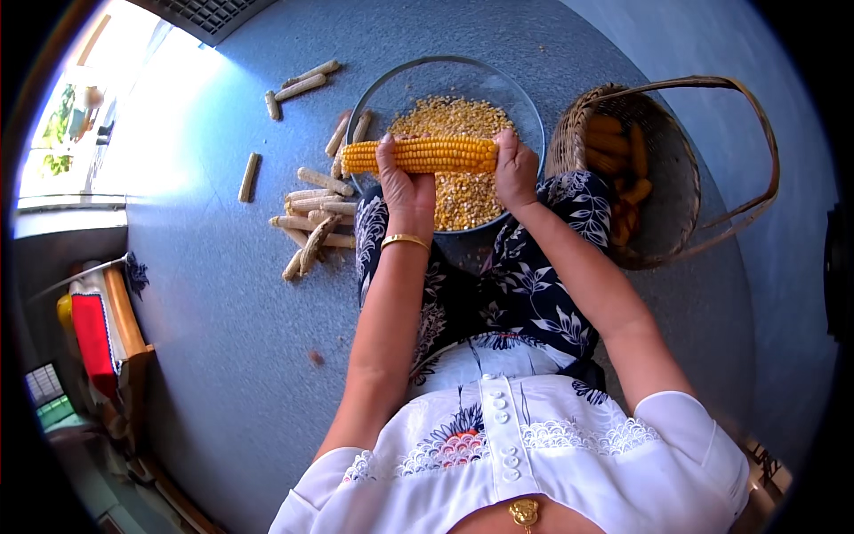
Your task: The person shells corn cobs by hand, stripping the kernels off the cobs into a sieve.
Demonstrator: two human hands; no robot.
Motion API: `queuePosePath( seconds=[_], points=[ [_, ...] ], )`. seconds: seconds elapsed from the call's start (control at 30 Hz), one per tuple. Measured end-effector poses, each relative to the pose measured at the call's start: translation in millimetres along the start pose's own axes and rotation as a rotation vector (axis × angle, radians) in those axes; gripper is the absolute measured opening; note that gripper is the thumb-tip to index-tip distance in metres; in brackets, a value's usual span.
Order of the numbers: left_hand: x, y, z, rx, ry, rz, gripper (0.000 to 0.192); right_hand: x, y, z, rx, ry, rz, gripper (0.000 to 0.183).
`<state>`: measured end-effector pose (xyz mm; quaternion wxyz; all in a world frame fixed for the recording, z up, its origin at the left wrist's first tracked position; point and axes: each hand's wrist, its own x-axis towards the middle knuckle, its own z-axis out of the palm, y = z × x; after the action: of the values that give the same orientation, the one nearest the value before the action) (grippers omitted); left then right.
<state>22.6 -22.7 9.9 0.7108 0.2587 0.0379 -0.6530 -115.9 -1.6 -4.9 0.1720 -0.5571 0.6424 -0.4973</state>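
A yellow ear of dried corn (pixel 447 155) lies level between my hands, its rows of kernels largely on. My left hand (pixel 405 183) grips it near its left end, the thumb across the top. At the right end, my right hand (pixel 516 170) is closed around the tip. Beneath the ear stands a round glass bowl (pixel 527 100) holding a heap of loose corn kernels (pixel 460 117). Bare corn cobs (pixel 320 203) are piled on the floor left of the bowl, some against its side. The far side of the ear is hidden.
To the right of the bowl, a wicker basket (pixel 577 127) with a tall handle holds several ears of corn (pixel 610 143). A few stray cobs (pixel 249 177) lie farther left on the grey floor (pixel 220 280). Furniture with a red cloth (pixel 93 340) stands at the left edge.
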Motion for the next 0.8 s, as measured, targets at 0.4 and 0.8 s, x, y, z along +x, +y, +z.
queuePosePath(
  seconds=[0.4,0.8],
  points=[
    [-2,6,1,0.041,-0.031,0.038,0.017,9,-4,-13,0.327,-0.444,0.280,0.053],
    [-7,2,6,0.197,-0.053,0.051,0.020,0,22,2,0.203,-0.400,0.615,0.058]
  ],
)
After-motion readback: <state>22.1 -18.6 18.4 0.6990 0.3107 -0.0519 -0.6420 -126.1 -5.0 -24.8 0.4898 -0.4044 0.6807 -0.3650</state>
